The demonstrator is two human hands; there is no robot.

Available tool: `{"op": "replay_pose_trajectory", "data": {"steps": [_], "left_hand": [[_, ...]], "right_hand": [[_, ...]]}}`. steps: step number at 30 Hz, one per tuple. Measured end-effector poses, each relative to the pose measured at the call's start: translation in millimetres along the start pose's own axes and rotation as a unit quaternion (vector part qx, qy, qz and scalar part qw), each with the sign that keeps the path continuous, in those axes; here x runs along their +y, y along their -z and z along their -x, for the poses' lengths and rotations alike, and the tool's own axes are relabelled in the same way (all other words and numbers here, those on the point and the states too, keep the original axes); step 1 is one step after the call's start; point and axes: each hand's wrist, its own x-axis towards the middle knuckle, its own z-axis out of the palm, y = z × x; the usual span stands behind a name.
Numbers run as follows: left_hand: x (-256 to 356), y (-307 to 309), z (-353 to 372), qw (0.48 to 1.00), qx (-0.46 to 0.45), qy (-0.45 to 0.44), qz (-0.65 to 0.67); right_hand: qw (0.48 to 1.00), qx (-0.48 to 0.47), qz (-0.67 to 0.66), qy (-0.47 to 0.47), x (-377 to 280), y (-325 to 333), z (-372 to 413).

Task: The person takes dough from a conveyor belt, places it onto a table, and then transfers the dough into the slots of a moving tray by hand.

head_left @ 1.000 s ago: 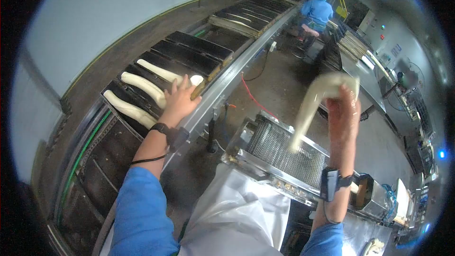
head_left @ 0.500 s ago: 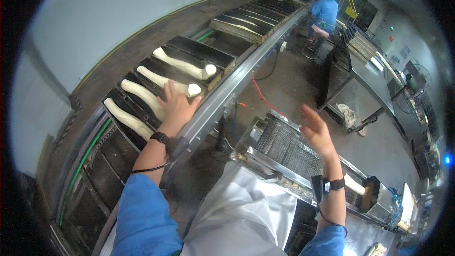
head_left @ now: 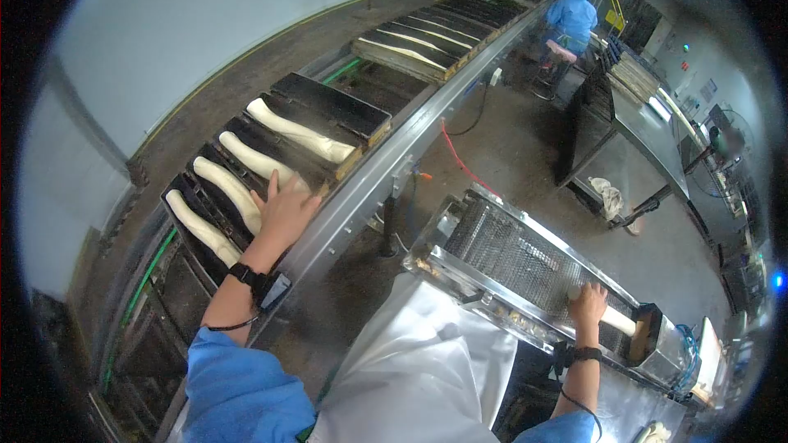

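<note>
My left hand lies spread on a pale dough strip in a black tray on the conveyor line, its fingers apart. Other strips rest in the neighbouring slots, such as the dough strip beyond it and the dough strip nearest the front. Over the wire mesh belt at the right, my right hand is closed round the near end of another dough piece. That piece's far end sits at the opening of a metal box.
More black trays run up the line along its metal rail. A person in blue sits beside the line farther off. A metal table stands at the right, with a cloth on its lower shelf.
My right hand has come down onto the dough piece on the mesh belt and closed. The trays and my left hand have shifted toward the lower left; folded strip ends now lie flat or are covered.
</note>
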Motion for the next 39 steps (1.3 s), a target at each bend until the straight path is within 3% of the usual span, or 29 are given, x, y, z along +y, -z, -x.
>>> {"op": "replay_pose_trajectory", "data": {"steps": [1,3,4,5,7,9,10,12,14,15,16,17,18,20,23,27,29,31,33,37,39], "left_hand": [[-3,1,4,1.000,-0.016,0.006,-0.016],[-12,0,16,1.000,-0.006,0.001,-0.010],[-16,0,22,1.000,0.004,-0.003,-0.003],[-19,1,27,1.000,0.003,-0.001,-0.001],[-23,2,36,0.999,0.050,-0.004,0.013],[-26,1,39,0.995,0.095,-0.028,0.023],[-28,0,39,0.988,0.142,-0.051,0.037],[-24,0,39,0.981,0.163,-0.079,0.062],[-16,-3,39,0.970,0.190,-0.118,0.097],[-14,-4,40,0.970,0.192,-0.117,0.095],[-13,-5,43,0.967,0.191,-0.140,0.092],[-10,-5,44,0.965,0.188,-0.162,0.090],[-6,-2,45,0.976,0.140,-0.147,0.079],[-3,-4,46,0.972,0.148,-0.158,0.089],[-2,-4,44,0.969,0.152,-0.174,0.090],[-5,-10,33,0.966,0.158,-0.175,0.104],[-5,-14,23,0.967,0.146,-0.169,0.121],[-4,-22,13,0.953,0.191,-0.210,0.107],[17,-19,13,0.956,0.162,-0.202,0.135],[48,-53,-10,0.919,0.132,-0.339,0.154],[64,-72,-22,0.898,0.096,-0.414,0.111]], "right_hand": [[1.000,-0.002,0.000,0.001,-5,12,-8],[0.983,-0.116,-0.140,-0.006,-14,33,-21],[0.985,-0.002,-0.165,0.050,-13,39,-22],[0.955,-0.004,-0.294,0.036,-19,68,-28],[0.835,0.008,-0.550,-0.004,-33,131,-39],[0.808,0.023,-0.568,0.151,-46,215,-38],[0.751,0.083,-0.637,0.155,-69,247,-29],[0.646,0.028,-0.736,0.201,-99,299,-27],[0.542,-0.020,-0.784,0.303,-140,336,-16],[0.488,-0.088,-0.777,0.387,-154,341,-15],[0.439,-0.096,-0.809,0.379,-177,349,1],[0.407,-0.113,-0.811,0.404,-188,348,4],[0.399,-0.119,-0.810,0.413,-196,346,9],[0.390,-0.153,-0.805,0.420,-199,334,15],[0.460,-0.171,-0.778,0.391,-186,297,12],[0.667,-0.153,-0.681,0.261,-135,205,5],[0.732,-0.141,-0.649,0.152,-96,137,4],[0.888,-0.043,-0.448,0.098,-36,63,13],[0.971,0.049,-0.235,0.016,15,16,44],[0.978,0.075,-0.109,-0.159,110,-41,136],[0.914,-0.034,-0.171,-0.366,134,-50,186]]}}
